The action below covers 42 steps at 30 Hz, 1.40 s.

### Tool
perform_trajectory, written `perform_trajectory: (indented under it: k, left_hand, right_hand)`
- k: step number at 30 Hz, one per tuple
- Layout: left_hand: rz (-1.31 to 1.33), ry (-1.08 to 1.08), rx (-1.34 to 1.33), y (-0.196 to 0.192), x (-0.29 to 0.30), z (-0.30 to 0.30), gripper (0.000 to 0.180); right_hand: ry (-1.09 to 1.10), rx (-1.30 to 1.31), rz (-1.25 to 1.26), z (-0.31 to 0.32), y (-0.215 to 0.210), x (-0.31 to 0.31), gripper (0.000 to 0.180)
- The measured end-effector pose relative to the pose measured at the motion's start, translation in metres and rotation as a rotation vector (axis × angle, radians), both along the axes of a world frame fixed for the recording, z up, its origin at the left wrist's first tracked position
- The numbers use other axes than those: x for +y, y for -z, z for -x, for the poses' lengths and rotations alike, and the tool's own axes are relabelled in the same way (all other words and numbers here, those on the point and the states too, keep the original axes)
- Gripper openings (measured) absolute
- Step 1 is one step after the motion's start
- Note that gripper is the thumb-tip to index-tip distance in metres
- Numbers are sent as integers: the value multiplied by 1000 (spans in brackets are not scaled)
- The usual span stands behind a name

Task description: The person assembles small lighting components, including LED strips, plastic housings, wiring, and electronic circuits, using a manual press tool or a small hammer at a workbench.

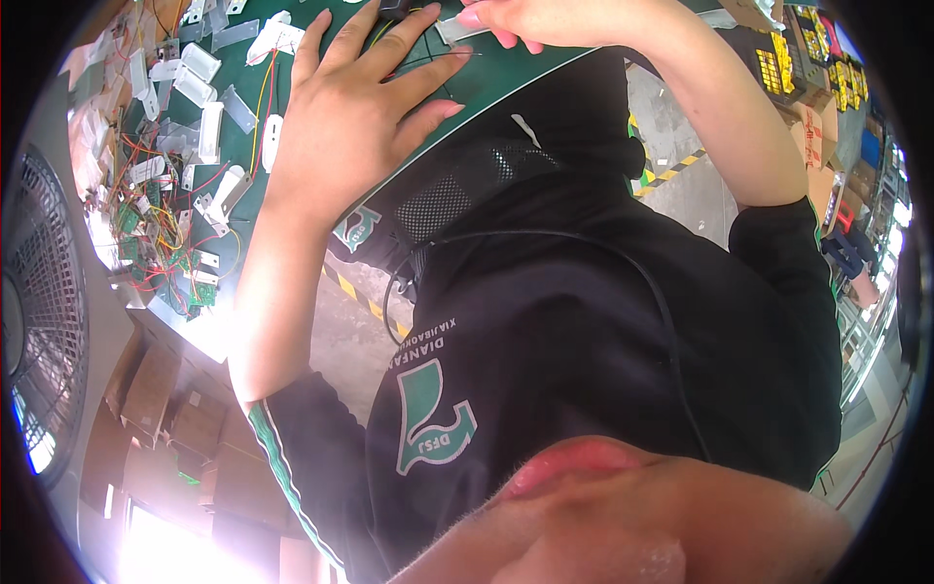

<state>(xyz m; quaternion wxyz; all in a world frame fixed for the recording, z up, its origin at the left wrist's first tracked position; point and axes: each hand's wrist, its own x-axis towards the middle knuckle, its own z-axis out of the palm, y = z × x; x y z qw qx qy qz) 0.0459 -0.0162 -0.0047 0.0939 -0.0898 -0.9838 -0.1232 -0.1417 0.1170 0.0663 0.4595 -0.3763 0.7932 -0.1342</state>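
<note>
My left hand (355, 107) lies flat with its fingers spread on the green work mat (258, 63). Thin dark wires (443, 58) run beneath and between its fingers. A small black part (394, 8) sits by its fingertips, cut off by the top edge of the view. To the right, my right hand (535, 19) has its fingers curled together near the mat's edge. A pale translucent plastic strip (457, 29) is at its fingertips; whether they grip it or only touch it is hidden. White plastic housings (209, 131) lie left of my left hand.
Further left is a heap of green circuit boards (199, 292) with tangled red and yellow wires. A black fan (44, 311) stands at the far left. Cardboard boxes (185, 428) are below it. Yellow parts (778, 63) sit in trays at the upper right.
</note>
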Motion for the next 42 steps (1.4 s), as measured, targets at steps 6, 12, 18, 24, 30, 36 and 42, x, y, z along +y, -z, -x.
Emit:
perform_trajectory:
  k: [6,12,18,24,30,36,42]
  left_hand:
    - [23,16,-2,-1,-1,-2,40]
    - [30,35,14,-1,-1,3,41]
    - [49,26,8,1,-1,-1,41]
    - [31,45,34,-2,-1,4,40]
    - [8,26,9,-3,0,1,41]
    - [14,31,-4,-2,-1,-3,43]
    - [27,17,-2,-3,-1,0,46]
  right_hand:
    - [-154,250,155,0,17,6,28]
    - [-172,283,-33,-3,-8,0,30]
    - [-187,254,-51,-4,0,-1,36]
    - [-86,305,347,10,25,31,35]
    - [56,397,719,-14,22,70,24]
    - [-27,461,559,-29,34,71,23]
    - [-39,515,767,-19,56,70,24]
